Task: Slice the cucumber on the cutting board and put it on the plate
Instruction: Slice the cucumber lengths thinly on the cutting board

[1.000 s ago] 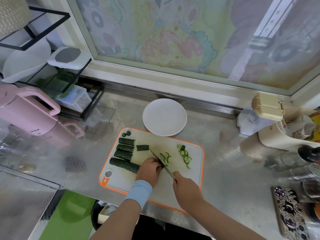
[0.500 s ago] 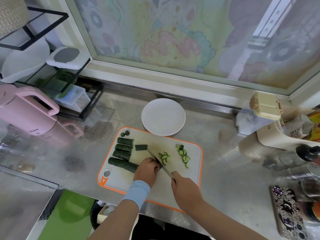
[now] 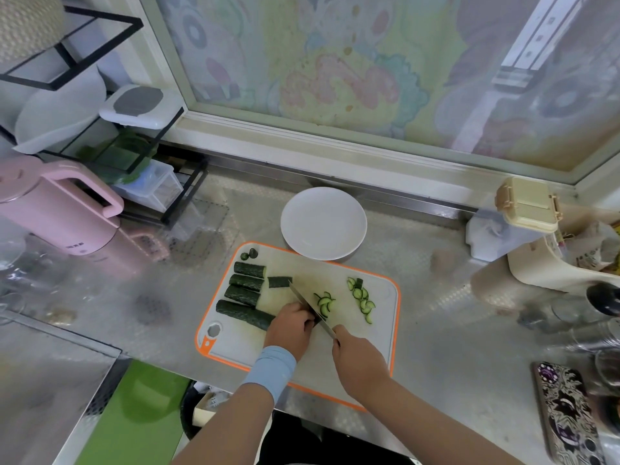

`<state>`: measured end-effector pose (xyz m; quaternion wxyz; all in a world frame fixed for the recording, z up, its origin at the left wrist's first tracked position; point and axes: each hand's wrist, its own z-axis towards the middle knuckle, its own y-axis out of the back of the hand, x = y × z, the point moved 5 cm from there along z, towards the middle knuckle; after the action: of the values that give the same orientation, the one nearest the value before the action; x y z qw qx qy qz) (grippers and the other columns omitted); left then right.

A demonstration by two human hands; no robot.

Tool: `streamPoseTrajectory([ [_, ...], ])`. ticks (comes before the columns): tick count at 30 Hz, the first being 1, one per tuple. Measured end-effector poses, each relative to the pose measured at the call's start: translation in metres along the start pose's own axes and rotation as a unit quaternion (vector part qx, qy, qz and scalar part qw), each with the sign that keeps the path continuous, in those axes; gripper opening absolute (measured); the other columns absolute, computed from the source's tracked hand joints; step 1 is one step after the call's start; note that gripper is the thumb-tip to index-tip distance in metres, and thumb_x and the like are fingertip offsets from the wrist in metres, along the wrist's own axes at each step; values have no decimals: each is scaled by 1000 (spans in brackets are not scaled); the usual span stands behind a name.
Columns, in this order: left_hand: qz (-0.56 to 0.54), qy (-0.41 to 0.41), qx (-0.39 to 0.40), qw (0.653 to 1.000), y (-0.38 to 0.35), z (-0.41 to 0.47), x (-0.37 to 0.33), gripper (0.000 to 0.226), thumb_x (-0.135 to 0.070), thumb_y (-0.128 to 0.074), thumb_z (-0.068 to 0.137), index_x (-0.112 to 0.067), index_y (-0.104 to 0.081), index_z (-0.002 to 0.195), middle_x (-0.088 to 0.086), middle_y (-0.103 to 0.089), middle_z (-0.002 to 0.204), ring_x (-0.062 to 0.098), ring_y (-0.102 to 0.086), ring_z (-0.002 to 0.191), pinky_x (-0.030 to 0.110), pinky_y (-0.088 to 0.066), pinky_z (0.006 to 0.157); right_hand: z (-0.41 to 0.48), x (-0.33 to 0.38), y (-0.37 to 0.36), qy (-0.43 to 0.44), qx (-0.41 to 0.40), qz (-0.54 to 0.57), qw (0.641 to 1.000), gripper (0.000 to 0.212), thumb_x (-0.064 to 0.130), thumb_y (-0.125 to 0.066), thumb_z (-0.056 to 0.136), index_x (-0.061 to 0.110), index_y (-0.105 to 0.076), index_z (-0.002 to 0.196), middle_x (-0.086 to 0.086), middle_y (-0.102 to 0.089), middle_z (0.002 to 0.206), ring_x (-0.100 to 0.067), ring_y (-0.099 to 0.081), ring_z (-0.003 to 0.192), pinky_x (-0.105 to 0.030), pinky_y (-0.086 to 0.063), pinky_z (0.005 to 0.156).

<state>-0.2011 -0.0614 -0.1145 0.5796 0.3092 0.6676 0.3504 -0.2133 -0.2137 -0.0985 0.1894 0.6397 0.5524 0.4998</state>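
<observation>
Now our left hand point(image 3: 290, 328) curls over the cucumber point(image 3: 245, 315) while our right hand point(image 3: 360, 362) grips the knife point(image 3: 307, 303); we should cut thin, even slices, blade clear of knuckles.

There was one round white plate point(image 3: 323, 226) and one orange-rimmed white plastic cutting board point(image 3: 382, 330). The cucumber came to one long dark green cucumber log point(image 3: 245, 315), three shorter logs point(image 3: 246, 282), one small stub point(image 3: 280, 282), two tiny end caps point(image 3: 253, 252) and two heaps of thin half-moon slices point(image 3: 362, 298). There was one steel knife point(image 3: 302, 298) and one pink plastic kettle point(image 3: 67, 213).
</observation>
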Motion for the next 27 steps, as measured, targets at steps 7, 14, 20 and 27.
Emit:
streamPoseTrajectory([
  [7, -6, 6, -11, 1000, -2, -3, 5, 15, -14, -58, 88, -11, -72, 95, 2, -62, 103, 21, -52, 99, 26, -45, 74, 4, 4, -1, 13, -2, -1, 1000, 19, 28, -30, 105, 18, -45, 110, 6, -43, 65, -11, -38, 54, -26, -20, 46],
  [14, 16, 15, 8, 1000, -2, -1, 6, 22, -18, -52, 92, -12, -71, 102, 2, -62, 106, 19, -50, 106, 29, -45, 81, -16, -3, 2, 17, -20, -6, 1000, 16, 30, -31, 105, 22, -44, 109, 6, -45, 64, -11, -40, 55, -26, -22, 46],
  [20, 18, 16, 11, 1000, -4, -1, 7, 22, -20, -52, 92, -14, -71, 102, 1, -62, 106, 19, -50, 106, 29, -44, 79, -21, -6, 3, 4, -15, -17, 1000, 19, 31, -30, 105, 23, -44, 115, 3, -48, 68, -16, -43, 57, -31, -28, 48],
  [27, -1, 3, 0, 1000, -6, -2, 9, 18, -15, -56, 89, -12, -72, 96, 4, -63, 103, 22, -51, 101, 31, -47, 77, -2, 2, -5, 9, 0, -6, 1000, 12, 27, -32, 105, 19, -41, 103, 1, -48, 68, -19, -43, 57, -29, -22, 45],
])
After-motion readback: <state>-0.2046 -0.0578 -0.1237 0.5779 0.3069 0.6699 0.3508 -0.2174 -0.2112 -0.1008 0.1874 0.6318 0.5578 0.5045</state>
